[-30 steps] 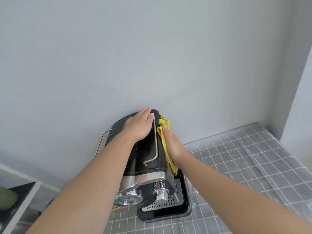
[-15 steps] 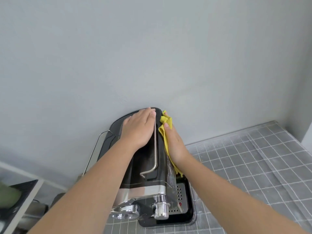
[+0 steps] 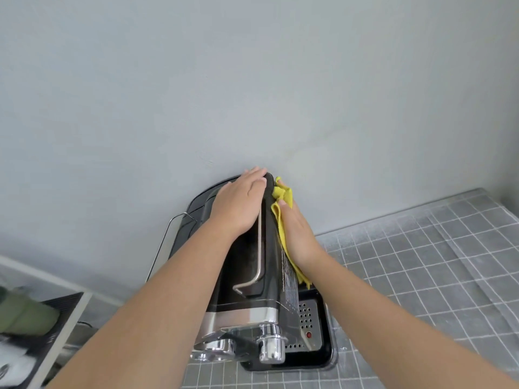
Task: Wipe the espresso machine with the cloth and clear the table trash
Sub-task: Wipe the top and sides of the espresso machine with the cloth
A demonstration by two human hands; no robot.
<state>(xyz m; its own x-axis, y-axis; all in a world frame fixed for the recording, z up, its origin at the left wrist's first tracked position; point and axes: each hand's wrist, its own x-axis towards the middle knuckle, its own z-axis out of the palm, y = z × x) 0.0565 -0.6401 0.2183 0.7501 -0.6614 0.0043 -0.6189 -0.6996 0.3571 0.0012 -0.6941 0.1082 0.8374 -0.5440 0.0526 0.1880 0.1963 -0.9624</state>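
Observation:
A black and chrome espresso machine (image 3: 252,276) stands on the grey grid mat against the wall. My left hand (image 3: 241,203) lies flat on its top, fingers together, steadying it near the back edge. My right hand (image 3: 297,234) presses a yellow cloth (image 3: 282,197) flat against the machine's right side, up near the top rear corner. Part of the cloth hangs out below my wrist. The drip tray (image 3: 309,324) with its perforated plate shows at the lower right of the machine. No table trash is in view.
The grey wall (image 3: 252,94) rises right behind the machine. The grid mat (image 3: 421,262) stretches away to the right. At the lower left stands a white-framed shelf (image 3: 56,318) with a green object and dark items in it.
My right hand and the cloth have slid a little toward the machine's rear top corner. My left hand stays on top. The camera view has shifted slightly.

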